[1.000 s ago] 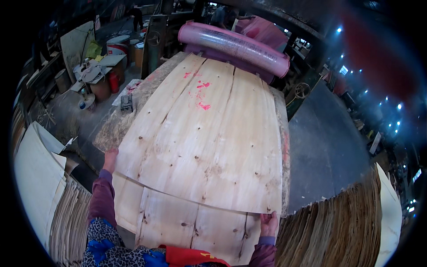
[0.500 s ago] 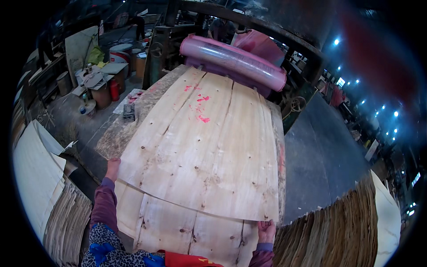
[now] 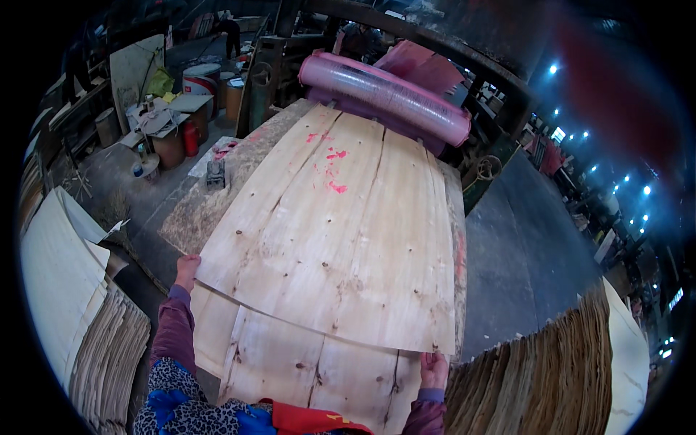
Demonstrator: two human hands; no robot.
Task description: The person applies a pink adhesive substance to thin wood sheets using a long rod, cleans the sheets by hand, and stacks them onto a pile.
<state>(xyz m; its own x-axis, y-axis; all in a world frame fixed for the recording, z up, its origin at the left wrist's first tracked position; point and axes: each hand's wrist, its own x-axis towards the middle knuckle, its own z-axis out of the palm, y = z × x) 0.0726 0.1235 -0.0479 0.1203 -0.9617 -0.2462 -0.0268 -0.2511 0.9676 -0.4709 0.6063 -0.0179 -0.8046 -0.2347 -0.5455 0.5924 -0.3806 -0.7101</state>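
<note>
A wide, pale wood veneer sheet point(image 3: 326, 239) with knots, cracks and pink smears stretches from my hands up to a pink-coated roller point(image 3: 384, 90). My left hand point(image 3: 187, 271) pinches the sheet's near left corner. At the near right corner, my right hand point(image 3: 434, 370) grips the edge, fingers closed on it. Beneath lies another veneer sheet point(image 3: 279, 362), its near part showing between my arms. The far edge of the upper sheet meets the roller's underside; whether it has entered there is hidden.
Stacked veneers stand at the lower left point(image 3: 109, 355) and lower right point(image 3: 536, 370). A worn board point(image 3: 196, 217) with a small dark block point(image 3: 215, 174) sticks out left of the sheet. Handwheels point(image 3: 487, 168) flank the roller. Buckets point(image 3: 201, 80) and a red cylinder point(image 3: 191, 138) stand at left. Another person point(image 3: 359, 40) is behind the roller.
The held sheet's near edge and both my hands have shifted slightly away from me, toward the roller. The view has tilted a little. My grip on both corners stays the same.
</note>
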